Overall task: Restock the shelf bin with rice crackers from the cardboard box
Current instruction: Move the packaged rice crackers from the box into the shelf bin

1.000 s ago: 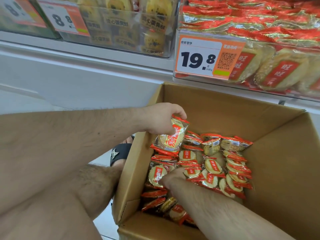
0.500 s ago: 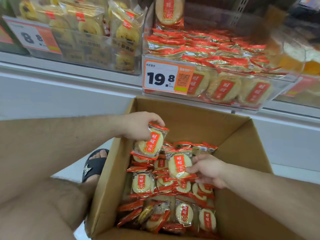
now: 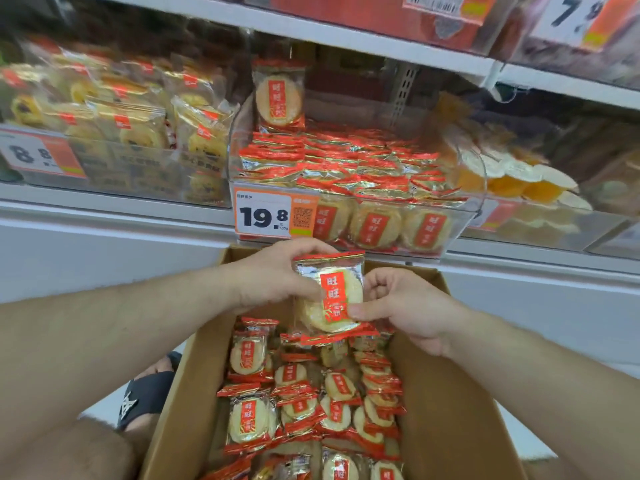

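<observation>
Both hands meet above the cardboard box point(image 3: 446, 403), at 12 o'clock over its open mouth. Half a second ago they were apart, each with its own packet low over the box; now they are raised and brought together just under the shelf bin point(image 3: 460, 216).

Left hand point(image 3: 273, 275): fingers curled over the top left of a rice cracker packet point(image 3: 330, 296), gripping it from behind and above. Right hand point(image 3: 401, 306): thumb pressed on the packet's lower right face, fingers curled behind. The packet stands upright, red label toward the camera. A second edge shows behind it, so likely two packets stacked; cannot tell for certain.

Judgement: the packets are being gathered into one bundle before the lift to the bin. Pick step is done, placing step not yet.

Shelf bin sits at 12 o'clock from the hands, just beyond the box's far wall. It carries the 19.8 price tag point(image 3: 265, 216) at its front left. The bin already holds many red-edged packets, layered nearly to its front lip; one packet point(image 3: 278, 95) stands upright at the back left.

Loose packets in box point(image 3: 311, 410): still a deep layer, at 6 o'clock from the hands. Much restocking remains.

Neighbouring bin point(image 3: 114, 171) at 10 o'clock holds yellow-wrapped pastries. A black sandal point(image 3: 145, 396) shows at 8 o'clock beside the box.
</observation>
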